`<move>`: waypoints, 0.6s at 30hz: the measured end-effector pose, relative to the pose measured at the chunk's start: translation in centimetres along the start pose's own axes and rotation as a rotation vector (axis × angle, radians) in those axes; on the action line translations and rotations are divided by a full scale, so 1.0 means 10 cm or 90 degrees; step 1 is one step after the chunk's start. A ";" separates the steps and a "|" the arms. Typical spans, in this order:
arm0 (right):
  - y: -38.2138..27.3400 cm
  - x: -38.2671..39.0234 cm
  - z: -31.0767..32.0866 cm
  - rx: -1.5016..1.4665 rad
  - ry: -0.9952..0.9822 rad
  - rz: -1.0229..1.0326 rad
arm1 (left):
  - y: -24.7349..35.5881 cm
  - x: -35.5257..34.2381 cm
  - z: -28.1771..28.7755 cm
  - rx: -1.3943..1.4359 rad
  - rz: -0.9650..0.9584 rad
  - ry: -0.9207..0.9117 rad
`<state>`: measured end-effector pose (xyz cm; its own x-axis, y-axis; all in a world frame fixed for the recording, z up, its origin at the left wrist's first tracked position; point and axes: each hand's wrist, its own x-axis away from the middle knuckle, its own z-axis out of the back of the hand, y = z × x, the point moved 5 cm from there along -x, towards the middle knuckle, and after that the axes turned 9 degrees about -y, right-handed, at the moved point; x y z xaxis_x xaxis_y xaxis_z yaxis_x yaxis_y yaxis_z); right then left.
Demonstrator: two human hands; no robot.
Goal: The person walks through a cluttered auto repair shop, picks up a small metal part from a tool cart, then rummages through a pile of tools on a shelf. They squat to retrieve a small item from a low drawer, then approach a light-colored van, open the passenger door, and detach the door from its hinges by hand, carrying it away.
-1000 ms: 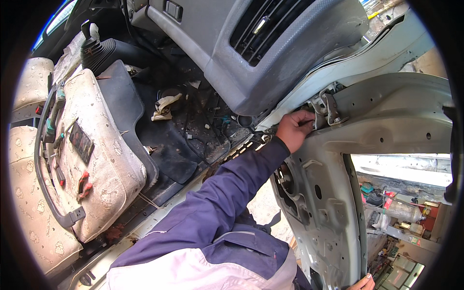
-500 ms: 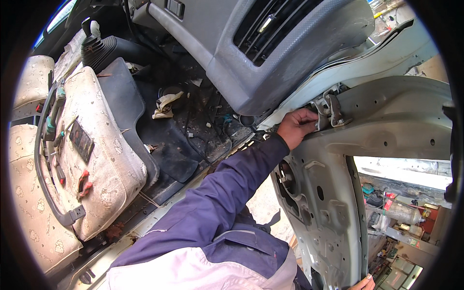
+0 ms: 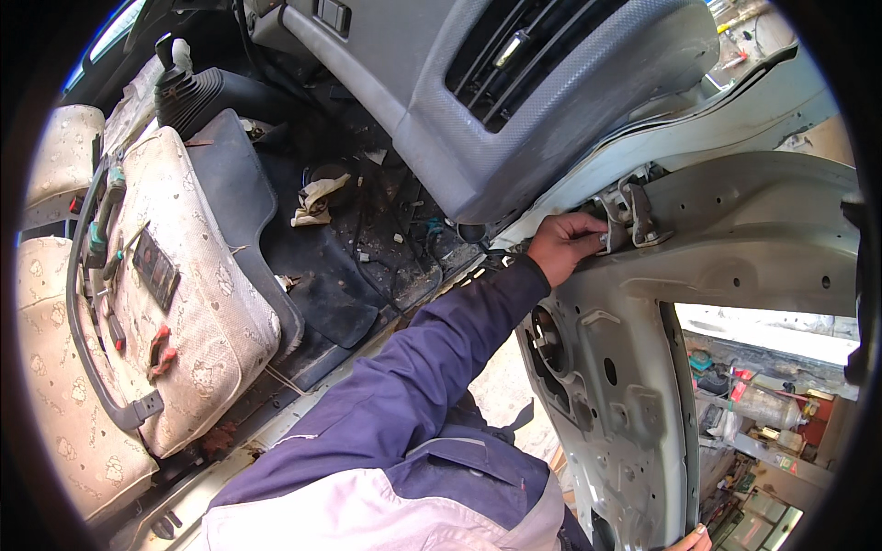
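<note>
Hinge hardware first: the upper door hinge (image 3: 629,219) sits where the pale grey open door (image 3: 735,239) meets the body pillar, just under the corner of the grey dashboard (image 3: 514,119). Our left hand (image 3: 565,246) reaches up to it on a blue sleeve (image 3: 432,367), fingers curled in against the hinge bracket with the thumb lying along the top. We cannot tell whether they pinch a fastener or a small tool — the palm hides whatever is inside. The curl looks like a working grip on something small, and we judge the arm is stretched long because the hinge lies deep in the gap between door and pillar.

Our right hand (image 3: 691,540) shows only as fingertips at the lower edge of the door's inner panel; how far it is closed cannot be read. Its place there suggests it steadies the door while the hinge is handled.

Further out — the footwell has a dark floor mat (image 3: 322,275) with a crumpled rag (image 3: 317,200) on it. To the left lie the patterned cream seats (image 3: 197,303) with a grey strap (image 3: 87,312) across them, and the gear lever boot (image 3: 184,92) stands behind.
</note>
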<state>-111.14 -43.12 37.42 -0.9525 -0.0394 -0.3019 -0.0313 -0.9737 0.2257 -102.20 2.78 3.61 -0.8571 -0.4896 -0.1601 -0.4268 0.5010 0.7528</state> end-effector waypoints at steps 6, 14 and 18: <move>-0.03 0.00 0.02 0.000 0.001 -0.002 | -0.08 0.01 -0.02 0.073 0.018 0.033; 0.01 -0.01 -0.01 -0.007 0.050 0.051 | -0.11 -0.01 -0.06 0.102 0.002 0.054; 0.05 -0.01 -0.03 -0.016 0.066 0.073 | -0.14 -0.03 -0.04 0.125 0.013 0.044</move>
<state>-110.93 -43.63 37.31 -0.9131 -0.1721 -0.3696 0.0844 -0.9667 0.2416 -101.21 1.92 2.85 -0.8474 -0.5221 -0.0965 -0.4629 0.6373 0.6161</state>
